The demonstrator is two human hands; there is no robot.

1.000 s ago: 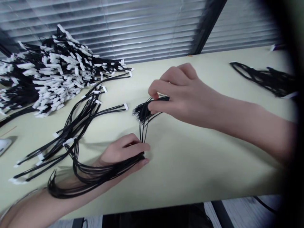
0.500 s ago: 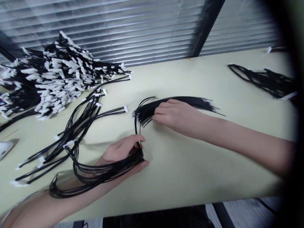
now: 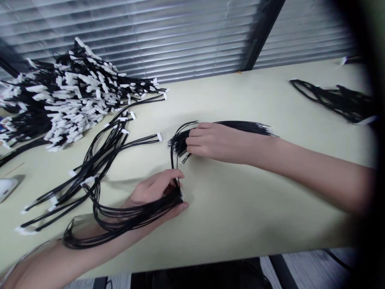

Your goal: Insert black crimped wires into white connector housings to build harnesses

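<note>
Looped black wires [image 3: 132, 220] with a white connector at their end are gripped between the thumb and fingers of my left hand [image 3: 159, 188], and they trail back over my left forearm. One or two wires rise from that hand toward a bundle of loose black wires [image 3: 240, 125] with bare metal ends. My right hand [image 3: 204, 140] lies over the left part of this bundle, fingers curled down onto it. A few wire ends poke out just below its fingertips, but what the fingers pinch is hidden.
A large heap of black cables with white connectors [image 3: 81, 96] fills the back left. Several finished-looking cables [image 3: 105, 152] lie in front of it. More black cables [image 3: 333, 98] lie at the back right. A white object [image 3: 6, 188] sits at the left edge, and blinds [image 3: 186, 40] hang behind the table.
My right hand has slid a little left along the loose bundle, and a few wire ends now stick out below its fingers. My left hand has stayed in place.
</note>
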